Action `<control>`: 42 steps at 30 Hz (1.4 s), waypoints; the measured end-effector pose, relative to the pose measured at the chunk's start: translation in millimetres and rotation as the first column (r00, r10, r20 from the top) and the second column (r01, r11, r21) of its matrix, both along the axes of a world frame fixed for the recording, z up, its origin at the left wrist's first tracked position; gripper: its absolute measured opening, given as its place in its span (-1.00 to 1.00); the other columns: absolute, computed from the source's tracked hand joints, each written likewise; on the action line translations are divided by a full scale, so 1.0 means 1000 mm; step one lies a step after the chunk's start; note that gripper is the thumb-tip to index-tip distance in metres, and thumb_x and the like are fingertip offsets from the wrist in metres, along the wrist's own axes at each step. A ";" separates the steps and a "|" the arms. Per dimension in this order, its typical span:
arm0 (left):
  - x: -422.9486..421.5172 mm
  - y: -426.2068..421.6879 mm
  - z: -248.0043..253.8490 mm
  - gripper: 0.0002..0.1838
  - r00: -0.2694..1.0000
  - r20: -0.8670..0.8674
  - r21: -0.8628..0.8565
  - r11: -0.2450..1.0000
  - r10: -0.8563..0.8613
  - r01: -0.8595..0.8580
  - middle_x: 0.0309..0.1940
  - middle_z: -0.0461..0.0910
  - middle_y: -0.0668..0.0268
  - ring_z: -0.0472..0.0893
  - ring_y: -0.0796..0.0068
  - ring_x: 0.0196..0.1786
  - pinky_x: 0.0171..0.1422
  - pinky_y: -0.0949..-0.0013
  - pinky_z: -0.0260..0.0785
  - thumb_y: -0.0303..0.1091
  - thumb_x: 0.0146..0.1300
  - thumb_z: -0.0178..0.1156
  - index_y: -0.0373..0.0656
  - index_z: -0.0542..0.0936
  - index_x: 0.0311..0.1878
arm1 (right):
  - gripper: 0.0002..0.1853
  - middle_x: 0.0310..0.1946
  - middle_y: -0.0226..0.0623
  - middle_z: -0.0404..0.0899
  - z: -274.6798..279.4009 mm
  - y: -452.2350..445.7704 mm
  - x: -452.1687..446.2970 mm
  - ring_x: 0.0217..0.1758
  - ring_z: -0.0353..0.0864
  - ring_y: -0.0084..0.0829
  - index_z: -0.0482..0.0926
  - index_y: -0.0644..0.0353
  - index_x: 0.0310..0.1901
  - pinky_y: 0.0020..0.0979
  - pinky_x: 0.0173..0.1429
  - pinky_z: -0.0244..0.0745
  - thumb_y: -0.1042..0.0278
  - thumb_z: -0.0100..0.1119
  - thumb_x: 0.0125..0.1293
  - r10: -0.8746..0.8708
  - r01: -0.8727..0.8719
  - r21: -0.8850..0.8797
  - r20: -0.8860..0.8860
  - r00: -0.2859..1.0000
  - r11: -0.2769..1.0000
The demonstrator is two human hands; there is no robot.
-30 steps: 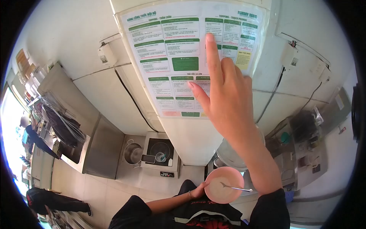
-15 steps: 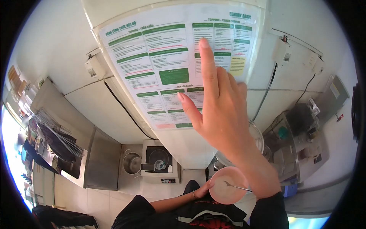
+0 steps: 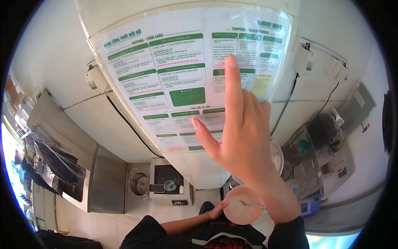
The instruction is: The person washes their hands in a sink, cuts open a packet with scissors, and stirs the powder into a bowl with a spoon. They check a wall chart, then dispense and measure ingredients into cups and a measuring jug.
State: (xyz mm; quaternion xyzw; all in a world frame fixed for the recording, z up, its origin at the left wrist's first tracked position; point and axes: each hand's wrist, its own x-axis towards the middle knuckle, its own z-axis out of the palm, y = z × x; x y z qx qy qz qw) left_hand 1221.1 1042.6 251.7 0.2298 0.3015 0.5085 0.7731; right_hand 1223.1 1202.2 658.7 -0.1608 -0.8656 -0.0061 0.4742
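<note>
A laminated sheet with green headed boxes (image 3: 187,96) hangs on the wall column ahead. My right hand (image 3: 244,128) is raised in front of it, index finger stretched out with its tip at a text box in the upper right part, thumb spread, other fingers partly bent, holding nothing. Low in the view my left hand (image 3: 217,211) grips the left rim of a pink bowl (image 3: 237,219). Pale contents lie in the bowl, and a metal spoon (image 3: 255,206) rests in it, its handle end hidden behind my right forearm.
An induction cooker (image 3: 171,196) bears a small cup and a dark phone-like object. Left of it stands a steel pot (image 3: 139,184). Whisks (image 3: 58,153) hang at the left. A clear lidded container is partly behind my right wrist. Part of a person in dark clothes shows bottom left.
The view has shifted and come nearer to the sheet. My right fingertip has moved down a little on the text box. My left hand still holds the bowl.
</note>
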 end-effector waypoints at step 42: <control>0.000 0.018 -0.013 -0.13 0.995 -0.085 0.095 0.993 -0.057 0.065 0.51 0.23 0.11 0.25 0.24 0.52 0.60 0.11 0.09 0.21 0.47 0.06 -0.20 0.06 0.58 | 0.03 0.34 0.06 0.44 0.007 -0.005 0.003 0.05 0.64 -0.22 -0.03 0.44 0.56 -0.21 0.04 0.37 0.34 0.41 0.17 0.021 -0.020 -0.058 0.015 1.000 0.998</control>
